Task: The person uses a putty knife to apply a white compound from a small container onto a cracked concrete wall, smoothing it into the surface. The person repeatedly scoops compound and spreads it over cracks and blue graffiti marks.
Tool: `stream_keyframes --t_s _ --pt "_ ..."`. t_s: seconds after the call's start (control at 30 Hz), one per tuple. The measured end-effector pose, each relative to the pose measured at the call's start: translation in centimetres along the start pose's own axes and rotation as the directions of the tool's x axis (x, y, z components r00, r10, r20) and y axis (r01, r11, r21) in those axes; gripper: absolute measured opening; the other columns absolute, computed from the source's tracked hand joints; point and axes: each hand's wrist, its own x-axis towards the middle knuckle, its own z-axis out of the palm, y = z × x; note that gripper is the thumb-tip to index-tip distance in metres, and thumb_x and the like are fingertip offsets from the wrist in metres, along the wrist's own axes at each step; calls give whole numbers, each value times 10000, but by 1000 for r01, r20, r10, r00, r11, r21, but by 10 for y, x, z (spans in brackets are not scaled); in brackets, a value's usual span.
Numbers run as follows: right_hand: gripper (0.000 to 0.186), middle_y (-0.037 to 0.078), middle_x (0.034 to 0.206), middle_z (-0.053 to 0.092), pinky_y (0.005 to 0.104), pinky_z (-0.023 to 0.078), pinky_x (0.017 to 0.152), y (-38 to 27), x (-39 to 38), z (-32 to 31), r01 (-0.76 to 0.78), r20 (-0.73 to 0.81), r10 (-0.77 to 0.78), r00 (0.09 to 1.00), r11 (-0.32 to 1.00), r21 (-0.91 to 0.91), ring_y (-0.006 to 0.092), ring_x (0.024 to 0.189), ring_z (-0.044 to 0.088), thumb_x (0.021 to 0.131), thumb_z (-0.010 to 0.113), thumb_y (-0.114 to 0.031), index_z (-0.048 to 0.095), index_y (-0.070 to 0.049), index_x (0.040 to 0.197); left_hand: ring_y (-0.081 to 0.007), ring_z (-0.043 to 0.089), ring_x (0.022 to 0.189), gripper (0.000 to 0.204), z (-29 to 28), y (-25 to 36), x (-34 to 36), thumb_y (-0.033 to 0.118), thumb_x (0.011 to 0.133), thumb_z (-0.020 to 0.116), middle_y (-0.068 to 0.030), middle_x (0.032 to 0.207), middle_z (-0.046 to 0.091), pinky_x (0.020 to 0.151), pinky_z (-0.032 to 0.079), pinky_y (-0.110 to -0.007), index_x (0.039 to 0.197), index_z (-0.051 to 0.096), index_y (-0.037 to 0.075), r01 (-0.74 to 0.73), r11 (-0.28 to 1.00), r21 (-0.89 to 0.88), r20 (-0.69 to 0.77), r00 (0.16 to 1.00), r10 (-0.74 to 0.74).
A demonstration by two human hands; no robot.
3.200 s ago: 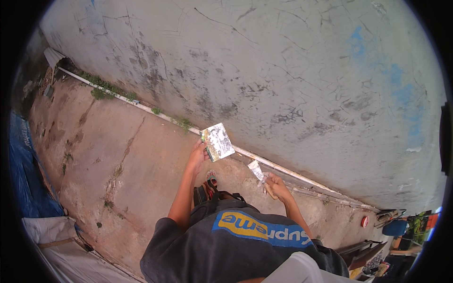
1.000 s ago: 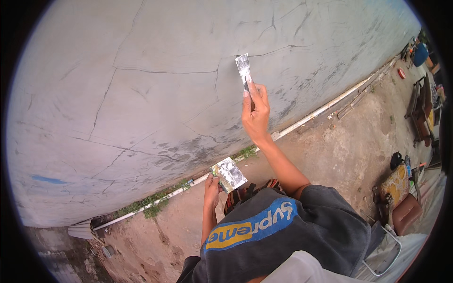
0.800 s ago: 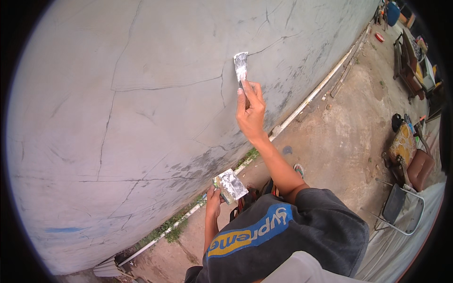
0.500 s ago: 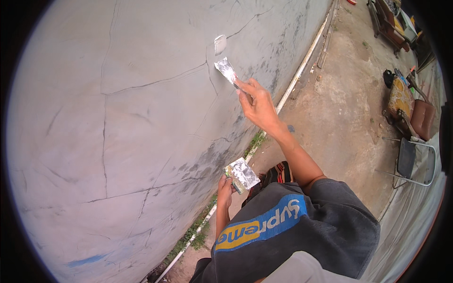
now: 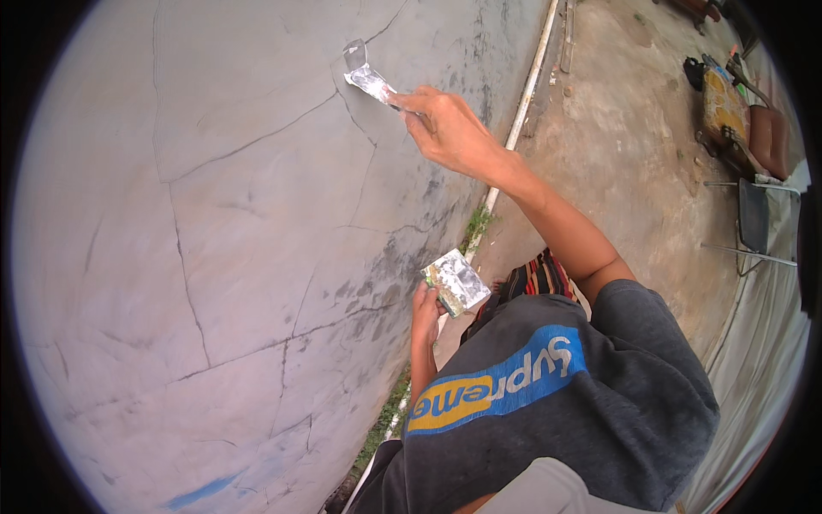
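My right hand [image 5: 445, 128] grips a putty knife [image 5: 373, 87] between thumb and fingers. White putty is smeared on its blade, whose edge is at the lower end of a small filled patch [image 5: 354, 56] on the wall. Thin dark cracks run close by that patch. Lower down, my left hand [image 5: 426, 310] is closed around one edge of a small rectangular putty board [image 5: 459, 281], held in front of my body. White and grey putty covers most of its face, with a yellowish-green strip along the held side. Some left fingers are hidden beneath it.
The grey cracked wall [image 5: 248, 248] fills the left side. A white pipe [image 5: 524, 111] runs along its foot, with green weeds [image 5: 478, 227] beside it. On the right, a metal-framed chair [image 5: 753, 218] and a yellow-patterned cushioned seat [image 5: 723, 107] stand on the concrete floor [image 5: 616, 146].
My right hand has moved the putty knife up the wall until its blade meets the patch, which looks greyer now. My left hand keeps hold of the board. The whole view has shifted slightly.
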Motion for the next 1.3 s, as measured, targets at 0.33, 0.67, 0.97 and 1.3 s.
stream_keyframes --t_s 0.33,0.67,0.97,1.3 --pt "322 -24 475 329 305 285 423 4 30 -34 -199 50 196 979 977 75 86 424 301 901 515 -132 608 -51 1198 -63 609 678 225 2 9 9 109 952 413 -27 921 614 509 469 -189 1156 480 39 9 995 97 -4 1000 -9" --pt "365 53 694 554 276 424 443 1 -26 -55 -470 586 238 774 837 281 115 478 481 914 472 -99 534 -9 1262 -142 651 783 261 -1 -9 0 119 952 401 -82 1011 613 636 555 -268 1189 445 20 17 998 57 -20 1000 -16" --pt "294 56 772 575 226 413 408 101 -188 -69 -753 724 437 533 -145 642 103 498 498 949 495 -205 514 -6 1165 -219 586 1063 354 22 2 1 131 960 392 -116 1202 550 864 509 -367 1300 378 35 -108 990 -87 -135 986 96" --pt "397 -2 754 507 228 434 451 125 -286 -21 -857 704 635 318 -125 500 87 529 484 977 408 -269 431 -124 1346 -193 581 1056 348 40 0 -13 157 975 415 -98 1226 540 851 506 -328 1304 386 46 -54 991 -119 -121 992 40"
